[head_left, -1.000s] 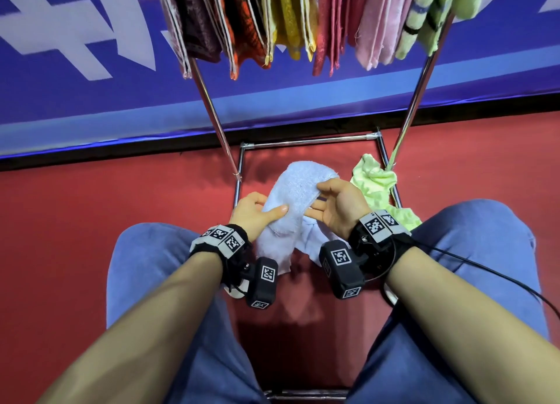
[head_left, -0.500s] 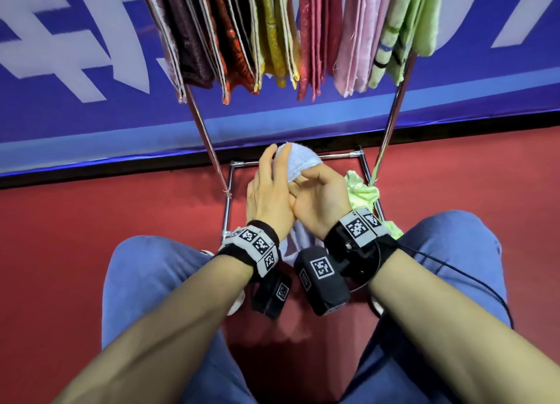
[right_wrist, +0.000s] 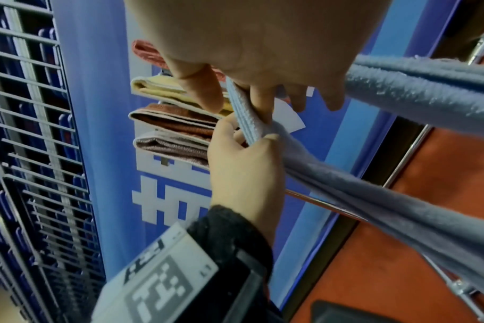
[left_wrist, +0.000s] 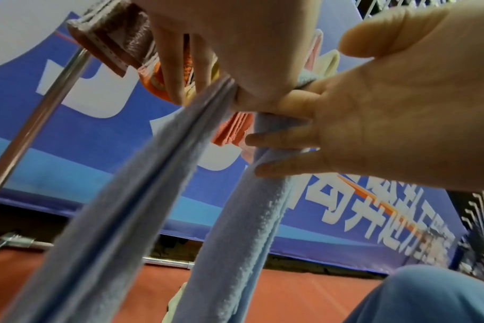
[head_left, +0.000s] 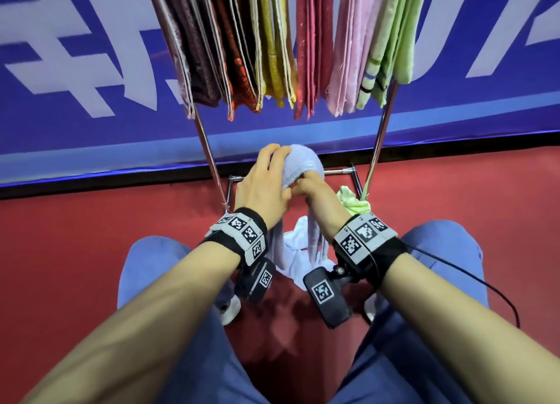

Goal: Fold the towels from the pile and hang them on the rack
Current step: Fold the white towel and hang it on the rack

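Light blue towel (head_left: 298, 164): soft, napped fabric, raised off the floor between the rack's two slanted poles, folded over at its top into a rounded hump. Two doubled lengths hang down from that hump toward the near side (left_wrist: 119, 209).

Rack (head_left: 203, 137): chrome tube frame, rectangular base on the red floor at the far side. Folded towels (head_left: 272, 46) hang packed side by side along its top: brown and rust at left, yellow and crimson in the middle, pink and green at right.

Green towel (head_left: 353, 202): crumpled on the floor, touching the rack's right pole foot.

White towel (head_left: 298, 247): crumpled on the floor, near side, beneath the hanging blue lengths.
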The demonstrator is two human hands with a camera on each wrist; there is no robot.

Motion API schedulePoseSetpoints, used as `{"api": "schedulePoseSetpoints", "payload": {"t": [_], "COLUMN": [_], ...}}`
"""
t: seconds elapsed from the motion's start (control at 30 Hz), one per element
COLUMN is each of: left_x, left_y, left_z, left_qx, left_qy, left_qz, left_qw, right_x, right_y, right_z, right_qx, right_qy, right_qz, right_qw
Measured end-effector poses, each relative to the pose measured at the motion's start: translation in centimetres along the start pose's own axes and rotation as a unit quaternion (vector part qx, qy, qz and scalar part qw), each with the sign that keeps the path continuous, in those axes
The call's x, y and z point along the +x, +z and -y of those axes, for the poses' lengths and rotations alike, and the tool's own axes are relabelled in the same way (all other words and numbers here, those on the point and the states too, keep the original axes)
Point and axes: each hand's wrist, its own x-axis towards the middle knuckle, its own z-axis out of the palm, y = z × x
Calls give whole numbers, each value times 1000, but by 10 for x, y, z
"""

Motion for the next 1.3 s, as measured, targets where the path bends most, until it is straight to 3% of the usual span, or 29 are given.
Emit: {"api": "schedulePoseSetpoints", "payload": {"t": [0.33,0.4,0.5,0.63,0.77,0.97,1.2,1.3], "left_x": [29,39,53,77,103,134,160,177], "left_y": [-44,-61,-83,-121,-154,-211,-280,-301], "left_z": [-16,-18,-23,-32,-36,-22,11,28], "left_qx": [3,15,40,78,122,145,126,112], "left_qy": [-40,-26,12,54,67,48,-21,-52], "left_qz": [39,25,32,34,33,-13,-180,-191], "left_qw": [998,999,999,995,990,988,975,974], "right_x": [-2,-1,2,6,17,49,83,109], "right_y": [22,18,14,32,56,87,144,170], "right_z": [27,37,51,90,126,178,233,248], "right_qx": [-173,-277,-442,-505,-505,-450,-441,-416], "right_qy": [-19,-44,-73,-109,-92,-86,-161,-185], "right_qz": [32,31,27,49,57,49,79,92], "right_qw": [984,959,894,855,856,887,880,886]}}
